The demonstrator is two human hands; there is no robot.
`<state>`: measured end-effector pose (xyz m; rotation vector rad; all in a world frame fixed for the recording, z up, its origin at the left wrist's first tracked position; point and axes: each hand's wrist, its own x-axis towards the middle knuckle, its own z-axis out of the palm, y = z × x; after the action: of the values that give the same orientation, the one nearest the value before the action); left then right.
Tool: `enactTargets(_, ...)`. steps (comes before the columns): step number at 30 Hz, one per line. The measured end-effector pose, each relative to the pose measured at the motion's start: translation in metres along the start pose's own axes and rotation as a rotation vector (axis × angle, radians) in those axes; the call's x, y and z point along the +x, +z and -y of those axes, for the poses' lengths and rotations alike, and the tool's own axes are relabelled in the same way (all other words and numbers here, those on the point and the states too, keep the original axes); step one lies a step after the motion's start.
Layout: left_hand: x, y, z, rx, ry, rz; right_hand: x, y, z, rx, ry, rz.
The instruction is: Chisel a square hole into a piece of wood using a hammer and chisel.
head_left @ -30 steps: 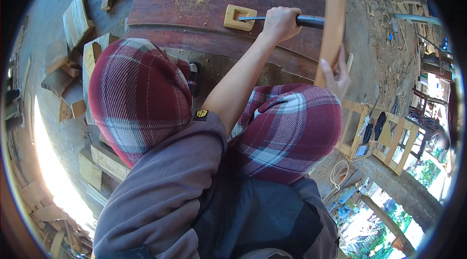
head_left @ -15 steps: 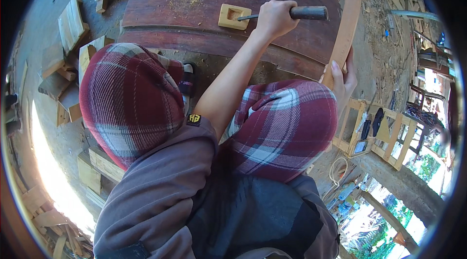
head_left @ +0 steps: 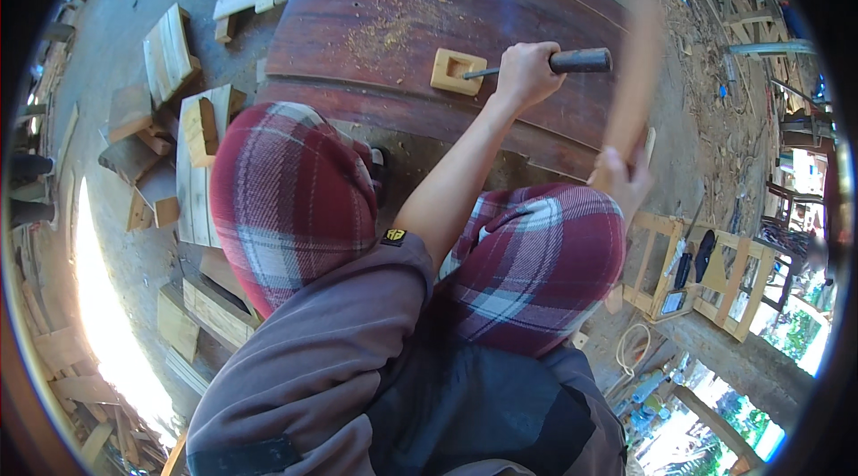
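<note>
My left hand [head_left: 527, 74] is closed round a chisel [head_left: 581, 61], whose blade reaches into the rectangular recess of a small pale wooden block [head_left: 447, 71] on a reddish-brown wooden board [head_left: 349, 87]. My right hand [head_left: 621, 174] grips a long wooden bar [head_left: 636, 74], blurred by motion, raised just right of the chisel's handle end. Wood shavings [head_left: 384, 29] lie scattered left of the block. My two plaid-covered knees are bent below the board.
Loose boards and offcuts [head_left: 170, 56] lie on the concrete floor [head_left: 107, 74] at the left. An open wooden frame [head_left: 728, 288] with dark objects is at the right, near a coiled cord [head_left: 631, 346]. Scrap wood litters both edges.
The bar moved away from the chisel handle, then back toward it, now blurred. The chisel stays in the block's recess. The whole scene has shifted slightly down and right in view.
</note>
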<state>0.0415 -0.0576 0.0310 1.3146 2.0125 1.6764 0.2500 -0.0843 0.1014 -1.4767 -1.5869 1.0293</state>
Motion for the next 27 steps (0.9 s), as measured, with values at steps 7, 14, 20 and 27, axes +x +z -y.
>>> enactTargets(7,0.007,-0.011,-0.001,0.012,-0.012,0.011,0.005,-0.005,0.026,0.391,-0.112,0.063)
enactTargets(14,-0.004,-0.018,0.0,0.021,-0.028,-0.045,0.002,0.004,0.008,-0.284,0.002,0.111)
enactTargets(20,-0.012,-0.003,0.008,0.012,0.017,-0.037,0.021,0.014,-0.038,0.109,-0.236,0.222)
enactTargets(27,-0.008,-0.002,0.005,0.147,0.104,0.097,0.018,-0.025,0.008,-0.09,-0.298,0.054)
